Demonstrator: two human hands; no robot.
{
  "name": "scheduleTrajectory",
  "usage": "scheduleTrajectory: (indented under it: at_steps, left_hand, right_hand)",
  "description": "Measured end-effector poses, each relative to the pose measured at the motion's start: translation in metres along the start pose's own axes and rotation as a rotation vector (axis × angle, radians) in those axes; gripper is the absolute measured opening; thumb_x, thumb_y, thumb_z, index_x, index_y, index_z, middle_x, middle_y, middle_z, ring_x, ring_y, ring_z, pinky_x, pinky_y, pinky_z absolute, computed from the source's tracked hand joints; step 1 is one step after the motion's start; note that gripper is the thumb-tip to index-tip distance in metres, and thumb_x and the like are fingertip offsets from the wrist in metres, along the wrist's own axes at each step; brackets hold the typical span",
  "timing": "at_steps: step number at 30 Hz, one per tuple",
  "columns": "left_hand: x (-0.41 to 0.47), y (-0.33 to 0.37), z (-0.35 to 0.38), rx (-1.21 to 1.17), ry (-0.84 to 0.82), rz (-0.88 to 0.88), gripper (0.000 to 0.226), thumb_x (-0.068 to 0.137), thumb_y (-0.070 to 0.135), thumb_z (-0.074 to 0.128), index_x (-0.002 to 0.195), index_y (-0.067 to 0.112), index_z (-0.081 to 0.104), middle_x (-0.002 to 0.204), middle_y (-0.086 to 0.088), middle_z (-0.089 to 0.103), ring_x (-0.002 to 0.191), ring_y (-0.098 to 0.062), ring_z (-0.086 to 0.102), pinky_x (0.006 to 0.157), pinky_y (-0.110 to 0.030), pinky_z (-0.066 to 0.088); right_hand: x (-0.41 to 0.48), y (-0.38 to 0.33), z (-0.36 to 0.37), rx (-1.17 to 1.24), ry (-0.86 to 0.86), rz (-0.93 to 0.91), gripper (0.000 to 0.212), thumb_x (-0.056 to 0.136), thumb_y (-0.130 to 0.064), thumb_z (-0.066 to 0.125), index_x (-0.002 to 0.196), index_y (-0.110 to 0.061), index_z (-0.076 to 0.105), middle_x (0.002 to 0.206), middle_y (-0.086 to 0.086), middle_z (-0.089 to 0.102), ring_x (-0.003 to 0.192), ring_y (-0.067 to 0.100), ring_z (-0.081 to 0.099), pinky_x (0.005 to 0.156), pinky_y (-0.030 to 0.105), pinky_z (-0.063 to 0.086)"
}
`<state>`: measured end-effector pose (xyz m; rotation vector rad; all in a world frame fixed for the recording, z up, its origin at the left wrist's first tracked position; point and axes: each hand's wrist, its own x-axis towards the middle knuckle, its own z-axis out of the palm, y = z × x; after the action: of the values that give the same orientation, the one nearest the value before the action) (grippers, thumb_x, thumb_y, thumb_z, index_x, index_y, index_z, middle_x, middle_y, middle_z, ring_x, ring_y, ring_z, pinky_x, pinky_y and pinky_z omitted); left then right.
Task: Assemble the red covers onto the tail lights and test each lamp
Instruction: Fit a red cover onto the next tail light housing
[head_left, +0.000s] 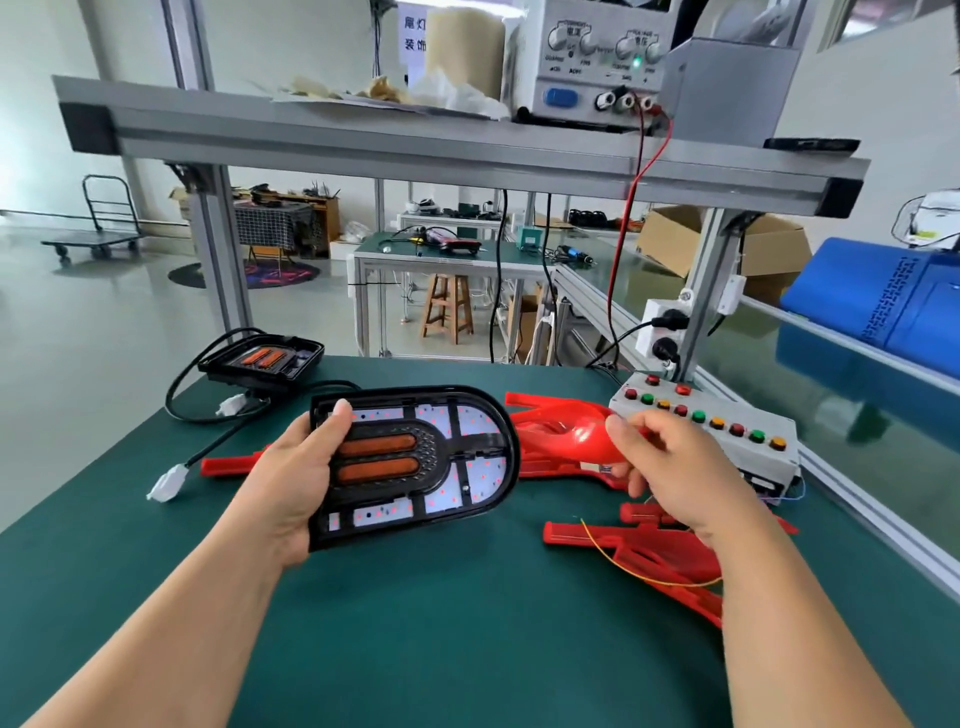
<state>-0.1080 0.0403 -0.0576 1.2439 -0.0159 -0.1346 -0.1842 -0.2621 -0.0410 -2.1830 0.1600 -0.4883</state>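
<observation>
Your left hand (291, 478) grips the tail light (415, 457) by its square end, its long axis running left to right, while your right hand's (670, 467) curled fingers pinch a red cover (571, 431) just beside its rounded end.

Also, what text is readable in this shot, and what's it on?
"尾灯": white sign, top row.
"装饰": same sign, second row; rest hidden.
"电流": power supply, left half.
"电压": power supply, right half.
Small print on power supply: blurred.
Print on blue mat: too small.
None visible on tail light, red covers, button box.
</observation>
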Motion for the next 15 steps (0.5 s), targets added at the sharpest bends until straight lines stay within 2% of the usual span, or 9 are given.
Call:
scheduleTrajectory:
  at_steps: [3, 5, 6, 8, 9, 11, 13, 15]
  left_hand:
    - [0.001, 0.001, -0.001, -0.022, 0.008, -0.001, 0.023, 0.091, 0.042, 0.061, 0.102, 0.022, 0.064, 0.090, -0.011, 0.076, 0.072, -0.032, 0.073, 0.052, -0.046, 0.056]
    - [0.002, 0.002, -0.002, -0.034, 0.005, -0.010, 0.024, 0.092, 0.042, 0.060, 0.103, 0.021, 0.062, 0.089, -0.011, 0.076, 0.071, -0.033, 0.073, 0.052, -0.047, 0.056]
    - [0.002, 0.002, -0.002, -0.035, -0.008, -0.018, 0.025, 0.093, 0.043, 0.058, 0.104, 0.021, 0.062, 0.091, -0.012, 0.076, 0.072, -0.033, 0.073, 0.054, -0.048, 0.056]
    - [0.002, 0.002, 0.000, -0.016, -0.051, -0.032, 0.027, 0.094, 0.044, 0.055, 0.107, 0.021, 0.061, 0.093, -0.013, 0.075, 0.076, -0.034, 0.073, 0.056, -0.050, 0.056]
    - [0.002, 0.001, 0.001, -0.005, -0.071, -0.036, 0.028, 0.095, 0.045, 0.054, 0.108, 0.021, 0.060, 0.094, -0.013, 0.075, 0.076, -0.034, 0.073, 0.056, -0.050, 0.056]
    - [0.001, -0.001, 0.005, 0.014, -0.095, -0.045, 0.029, 0.094, 0.046, 0.054, 0.108, 0.021, 0.060, 0.093, -0.012, 0.075, 0.075, -0.033, 0.073, 0.057, -0.051, 0.056]
    - [0.001, -0.003, 0.008, 0.029, -0.120, -0.043, 0.031, 0.095, 0.047, 0.053, 0.110, 0.021, 0.059, 0.096, -0.014, 0.075, 0.079, -0.034, 0.073, 0.058, -0.051, 0.056]
    - [0.000, -0.004, 0.009, 0.031, -0.140, -0.041, 0.031, 0.096, 0.046, 0.051, 0.112, 0.020, 0.057, 0.097, -0.016, 0.074, 0.081, -0.035, 0.073, 0.059, -0.048, 0.057]
  right_hand:
    - [0.003, 0.003, -0.006, 0.206, 0.194, 0.017, 0.030, 0.097, -0.046, 0.049, 0.082, -0.022, 0.061, 0.053, -0.002, 0.062, 0.042, 0.007, 0.049, 0.049, 0.021, 0.042]
    - [0.002, 0.003, -0.014, 0.461, 0.262, 0.022, 0.036, 0.097, -0.045, 0.048, 0.077, -0.018, 0.060, 0.053, -0.003, 0.057, 0.041, 0.008, 0.044, 0.043, 0.019, 0.036]
    - [0.002, 0.002, -0.016, 0.616, 0.215, 0.018, 0.037, 0.094, -0.047, 0.050, 0.076, -0.016, 0.061, 0.053, -0.001, 0.056, 0.042, 0.009, 0.042, 0.042, 0.018, 0.033]
    - [-0.001, -0.003, -0.010, 0.791, -0.018, 0.014, 0.044, 0.083, -0.051, 0.057, 0.086, -0.008, 0.066, 0.056, 0.003, 0.055, 0.046, 0.011, 0.042, 0.042, 0.018, 0.032]
    - [-0.003, -0.007, -0.001, 0.741, -0.140, 0.015, 0.045, 0.078, -0.052, 0.059, 0.090, -0.009, 0.068, 0.057, 0.003, 0.056, 0.049, 0.012, 0.044, 0.043, 0.018, 0.034]
    - [-0.008, -0.016, 0.023, 0.526, -0.312, -0.013, 0.033, 0.075, -0.055, 0.059, 0.080, -0.025, 0.071, 0.058, -0.001, 0.058, 0.050, 0.011, 0.047, 0.045, 0.018, 0.037]
    - [-0.012, -0.024, 0.043, 0.378, -0.418, -0.039, 0.032, 0.076, -0.059, 0.055, 0.072, -0.029, 0.065, 0.057, -0.004, 0.058, 0.048, 0.009, 0.045, 0.048, 0.018, 0.038]
    - [-0.014, -0.025, 0.052, 0.308, -0.451, -0.035, 0.033, 0.076, -0.061, 0.052, 0.068, -0.030, 0.060, 0.055, -0.006, 0.055, 0.047, 0.008, 0.042, 0.048, 0.017, 0.036]
